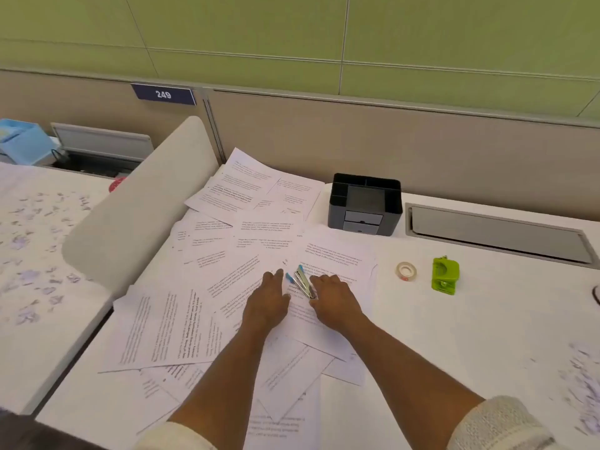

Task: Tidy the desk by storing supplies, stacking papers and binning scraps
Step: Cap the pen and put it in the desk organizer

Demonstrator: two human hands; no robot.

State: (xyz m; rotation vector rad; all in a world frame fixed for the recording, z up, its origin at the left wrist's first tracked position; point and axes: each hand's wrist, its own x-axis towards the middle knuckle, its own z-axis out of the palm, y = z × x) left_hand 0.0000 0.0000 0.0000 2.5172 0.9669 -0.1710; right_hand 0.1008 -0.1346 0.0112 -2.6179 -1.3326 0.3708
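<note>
Scraps, far left: shredded bits (35,241) lie strewn over the neighbouring surface, well left of the organizer and beyond the rounded divider (130,216); none are binned yet, by my reading.
Papers: loose printed sheets (246,241) fan out across the counter (487,319), overlapping at all angles, left of and in front of the organizer. No stack yet.
Left hand: the left hand (268,302) lies flat on the sheets, palm down, fingers spread wide and holding nothing, its fingertips just left of the pens.
Pens: the blue-capped pens (300,282) lie on the papers in front and to the left of the organizer, bunched together. Their long axis runs diagonally, caps pointing away and left, the other ends toward the right hand.
Right hand: the right hand (334,298) is touching the near ends of the pens, fingers curled narrow around them (a full grip or only a pinch, I cannot tell). It is the nearer hand.
Turning point: the pens point roughly away from the person, so a lift to the right and away should carry them to the organizer.
Organizer: the black organizer (365,203) stands upright by the back partition; its top compartments look empty, the small front drawers closed.
Right of the organizer: a tape roll (406,271) and a green hole punch (444,276) sit apart on bare counter.
Far right: more scraps (581,384) lie at the edge.
</note>
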